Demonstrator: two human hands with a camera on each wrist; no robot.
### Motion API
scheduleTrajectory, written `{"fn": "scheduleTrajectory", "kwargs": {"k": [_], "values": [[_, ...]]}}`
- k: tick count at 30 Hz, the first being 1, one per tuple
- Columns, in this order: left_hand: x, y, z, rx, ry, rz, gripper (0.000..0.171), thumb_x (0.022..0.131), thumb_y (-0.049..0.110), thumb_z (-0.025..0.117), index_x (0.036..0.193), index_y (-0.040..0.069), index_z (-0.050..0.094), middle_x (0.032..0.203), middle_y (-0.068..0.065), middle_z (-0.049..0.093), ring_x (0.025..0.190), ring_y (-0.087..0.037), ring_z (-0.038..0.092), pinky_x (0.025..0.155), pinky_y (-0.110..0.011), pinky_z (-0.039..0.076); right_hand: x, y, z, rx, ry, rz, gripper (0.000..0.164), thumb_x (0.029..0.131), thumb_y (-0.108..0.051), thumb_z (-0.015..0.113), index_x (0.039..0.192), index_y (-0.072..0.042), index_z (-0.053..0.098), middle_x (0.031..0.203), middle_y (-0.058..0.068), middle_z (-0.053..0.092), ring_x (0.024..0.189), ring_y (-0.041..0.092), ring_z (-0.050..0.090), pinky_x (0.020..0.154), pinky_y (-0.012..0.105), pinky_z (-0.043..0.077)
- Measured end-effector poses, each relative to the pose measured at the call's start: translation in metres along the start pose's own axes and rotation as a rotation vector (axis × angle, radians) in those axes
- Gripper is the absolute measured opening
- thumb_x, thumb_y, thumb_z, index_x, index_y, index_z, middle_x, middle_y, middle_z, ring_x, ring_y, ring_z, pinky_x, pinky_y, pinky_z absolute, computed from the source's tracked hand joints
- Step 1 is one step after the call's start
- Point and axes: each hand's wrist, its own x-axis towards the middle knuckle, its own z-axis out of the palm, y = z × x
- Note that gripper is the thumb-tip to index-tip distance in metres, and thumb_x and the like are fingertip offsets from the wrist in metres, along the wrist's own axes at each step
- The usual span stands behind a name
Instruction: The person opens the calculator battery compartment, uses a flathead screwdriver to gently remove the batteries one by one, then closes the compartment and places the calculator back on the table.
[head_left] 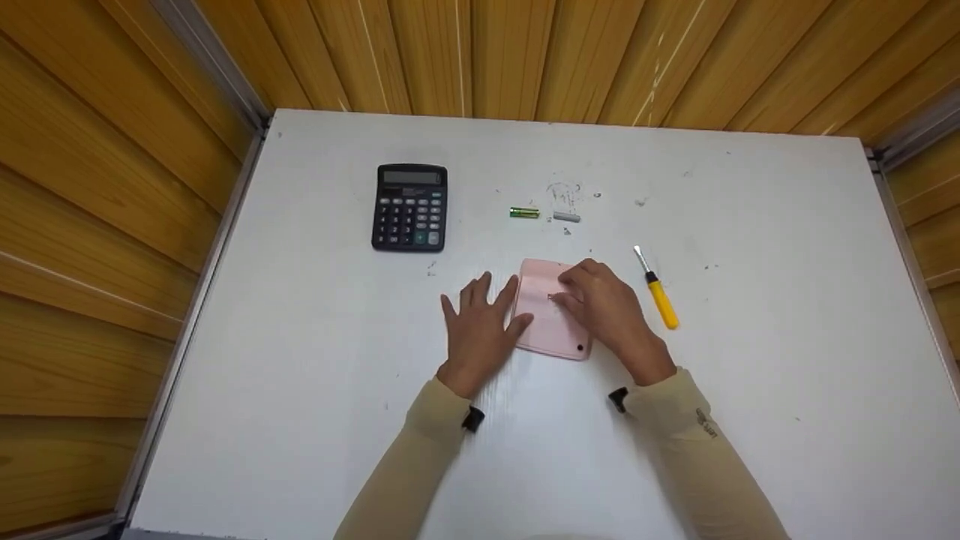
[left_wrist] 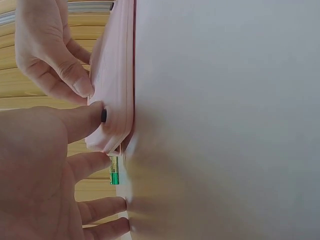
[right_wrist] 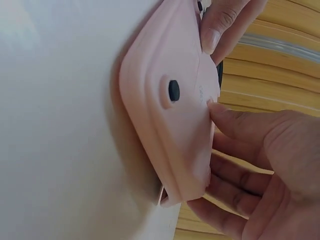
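Observation:
A pink calculator (head_left: 541,330) lies back side up on the white table, with a black rubber foot (right_wrist: 174,90) at its near corner. My left hand (head_left: 480,334) is spread at its left side. The left thumb rests on the back, the index finger touches the side, and the other fingertips touch the table. Over the right half, my right hand (head_left: 611,311) has its thumb on the middle of the back, by small print, and its bent fingers at the far side. The spot between right thumb and fingers is partly hidden.
Beyond the pink calculator lie a green battery (head_left: 524,213) and a grey battery (head_left: 567,217). A black calculator (head_left: 409,208) is at the back left. To the right is a screwdriver (head_left: 658,292) with a yellow handle. Wood-look panels (head_left: 502,56) border the table.

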Motion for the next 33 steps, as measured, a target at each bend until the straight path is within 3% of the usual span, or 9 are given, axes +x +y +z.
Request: {"fn": "scheduleTrajectory", "kwargs": {"k": [6,10,13,19,24,29,33], "values": [[0.0,0.001,-0.001,-0.018,0.007,0.002,0.066,0.105,0.057,0.059,0.159,0.019,0.053,0.161,-0.021,0.044,0.15,-0.039,0.037,0.114,-0.079,0.023,-0.013,0.004,-0.004,0.044,0.096,0.154,0.038,0.097,-0.016,0.081,0.127,0.005,0.072,0.129,0.024,0.064,0.118,0.041,0.061,0.106,0.051,0.052],[0.001,0.002,-0.002,-0.034,0.001,-0.002,0.067,0.105,0.057,0.058,0.156,0.014,0.056,0.162,-0.021,0.042,0.151,-0.039,0.035,0.114,-0.08,0.021,-0.021,0.007,-0.002,0.138,0.115,0.247,0.037,0.1,-0.016,0.078,0.129,0.007,0.07,0.122,0.024,0.065,0.11,0.039,0.064,0.098,0.05,0.056],[0.001,0.002,-0.002,-0.043,0.003,-0.008,0.065,0.106,0.056,0.059,0.155,0.014,0.058,0.162,-0.021,0.043,0.151,-0.039,0.036,0.114,-0.08,0.021,-0.024,0.01,0.004,0.221,0.101,0.29,0.041,0.101,-0.016,0.077,0.134,0.006,0.067,0.118,0.022,0.065,0.105,0.036,0.065,0.09,0.046,0.059],[0.0,0.002,-0.003,-0.092,0.035,-0.031,0.06,0.105,0.049,0.063,0.149,0.008,0.062,0.159,-0.021,0.047,0.148,-0.04,0.041,0.114,-0.079,0.022,-0.029,0.012,0.02,0.338,0.111,0.325,0.041,0.098,-0.017,0.079,0.133,0.001,0.068,0.116,0.016,0.064,0.106,0.031,0.069,0.091,0.041,0.06],[-0.001,0.001,-0.008,-0.207,0.063,-0.066,0.053,0.104,0.043,0.068,0.14,0.003,0.068,0.154,-0.021,0.053,0.145,-0.04,0.045,0.115,-0.08,0.019,-0.028,0.014,0.028,0.404,0.13,0.351,0.039,0.098,-0.016,0.079,0.133,-0.002,0.069,0.117,0.013,0.065,0.105,0.027,0.069,0.093,0.039,0.059],[0.002,0.004,-0.013,-0.412,0.123,-0.094,0.042,0.105,0.034,0.069,0.135,0.005,0.067,0.143,-0.016,0.063,0.14,-0.034,0.054,0.117,-0.077,0.016,-0.026,0.014,0.03,0.429,0.144,0.353,0.04,0.1,-0.017,0.077,0.137,-0.005,0.068,0.122,0.011,0.068,0.106,0.025,0.067,0.095,0.039,0.058],[0.002,0.007,-0.017,-0.587,0.148,-0.095,0.039,0.105,0.029,0.068,0.137,0.007,0.064,0.137,-0.011,0.068,0.132,-0.028,0.061,0.12,-0.067,0.025,-0.027,0.01,0.031,0.414,0.152,0.317,0.041,0.1,-0.016,0.077,0.137,-0.003,0.068,0.121,0.012,0.068,0.109,0.027,0.068,0.097,0.04,0.057]]}}
